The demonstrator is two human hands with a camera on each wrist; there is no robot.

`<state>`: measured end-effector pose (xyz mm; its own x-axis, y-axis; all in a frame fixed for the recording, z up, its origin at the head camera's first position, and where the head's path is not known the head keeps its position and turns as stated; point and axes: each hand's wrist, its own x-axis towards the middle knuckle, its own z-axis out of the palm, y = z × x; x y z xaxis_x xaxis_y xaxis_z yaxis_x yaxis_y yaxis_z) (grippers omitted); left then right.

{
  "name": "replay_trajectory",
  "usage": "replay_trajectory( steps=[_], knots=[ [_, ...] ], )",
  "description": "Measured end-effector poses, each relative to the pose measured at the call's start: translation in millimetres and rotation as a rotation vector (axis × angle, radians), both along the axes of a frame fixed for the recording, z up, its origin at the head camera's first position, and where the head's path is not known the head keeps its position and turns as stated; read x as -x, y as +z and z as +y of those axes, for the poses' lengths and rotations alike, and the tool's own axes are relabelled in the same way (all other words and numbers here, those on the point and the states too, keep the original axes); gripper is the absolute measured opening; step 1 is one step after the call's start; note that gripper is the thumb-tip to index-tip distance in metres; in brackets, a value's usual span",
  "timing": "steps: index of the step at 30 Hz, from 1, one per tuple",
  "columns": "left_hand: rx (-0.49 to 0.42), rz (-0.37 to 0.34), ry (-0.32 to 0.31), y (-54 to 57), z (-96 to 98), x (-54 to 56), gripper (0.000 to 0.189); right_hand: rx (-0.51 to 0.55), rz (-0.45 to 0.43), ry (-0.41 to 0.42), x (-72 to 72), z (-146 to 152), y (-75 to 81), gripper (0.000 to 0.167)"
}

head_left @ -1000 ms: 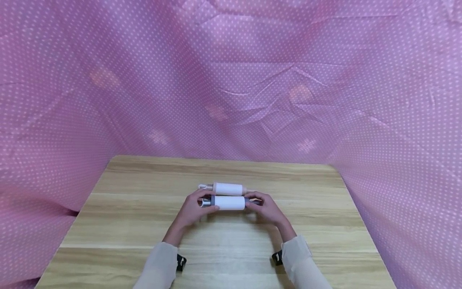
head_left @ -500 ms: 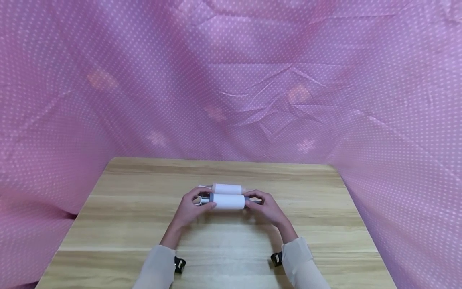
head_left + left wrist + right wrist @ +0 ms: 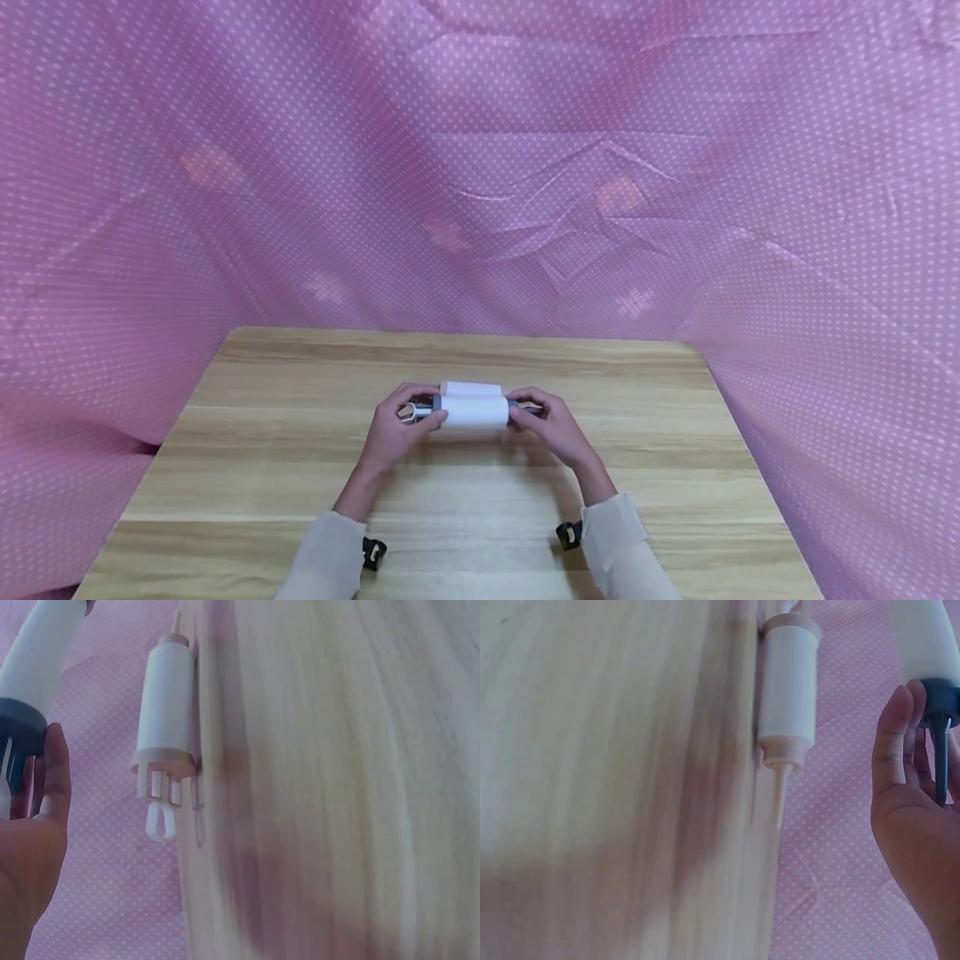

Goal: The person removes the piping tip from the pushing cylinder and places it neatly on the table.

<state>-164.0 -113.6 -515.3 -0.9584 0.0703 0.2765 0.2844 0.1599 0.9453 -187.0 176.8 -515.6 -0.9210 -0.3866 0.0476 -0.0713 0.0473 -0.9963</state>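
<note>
Both hands hold a large white syringe (image 3: 476,411) with dark blue-grey ends, level and raised above the table. My left hand (image 3: 392,432) grips the collar end, its thumb on the near side, beside the looped plunger handle. At the nozzle end my right hand (image 3: 558,429) pinches the dark cap (image 3: 939,697), and the thin dark nozzle (image 3: 941,761) points along the palm. A second white syringe (image 3: 166,697) with beige ends lies on the table behind the held one. In the head view the raised syringe partly covers it.
The wooden table (image 3: 465,517) spreads around both hands, with its far edge (image 3: 465,335) beyond the syringes. Pink dotted cloth (image 3: 480,208) hangs behind the table and along both sides. Black straps (image 3: 373,552) show by the pale sleeves (image 3: 326,550).
The dark-ended syringe has risen off the table in both hands, and in the head view it has shifted up a little, overlapping the beige-ended one more. The beige-ended syringe stays put.
</note>
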Motion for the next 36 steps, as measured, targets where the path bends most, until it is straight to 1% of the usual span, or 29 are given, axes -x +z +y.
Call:
replay_trajectory(
  steps=[7, 12, 14, 17, 20, 22, 27, 32, 36],
  knots=[
    [0.001, 0.009, 0.05, 9.5, 0.2, -0.1, 0.034, 0.014, 0.027, -0.012, 0.8, -5, 13.1, 0.03],
    [0.012, 0.008, 0.065, 12.5, 1.9, -1.0, 0.034, 0.023, 0.03, -0.026, -1.0, -7, 16.6, 0.028],
    [0.013, 0.01, 0.067, 19.3, 3.6, -4.0, 0.034, 0.017, 0.037, -0.037, -1.6, -8, 17.1, 0.027],
    [0.011, 0.009, 0.071, 35.6, 6.1, -12.1, 0.033, -0.002, 0.052, -0.046, -2.5, -10, 18.4, 0.027],
    [-0.011, 0.001, 0.069, 47.0, 7.0, -18.8, 0.033, -0.019, 0.065, -0.05, -3.8, -11, 18.9, 0.026],
    [-0.025, -0.01, 0.073, 48.6, 6.3, -20.2, 0.033, -0.031, 0.08, -0.054, -5.0, -12, 18.9, 0.026],
    [-0.046, -0.036, 0.078, 48.9, 3.3, -19.4, 0.032, -0.026, 0.103, -0.045, -7.5, -13, 21.2, 0.032],
    [-0.06, -0.048, 0.055, 48.8, 3.3, -17.7, 0.032, 0.013, 0.098, -0.013, -7.2, -8, 23.6, 0.038],
    [-0.07, -0.057, 0.046, 48.9, 4.4, -17.3, 0.032, 0.057, 0.071, -0.012, -5.0, -3, 19.7, 0.037]
  ],
)
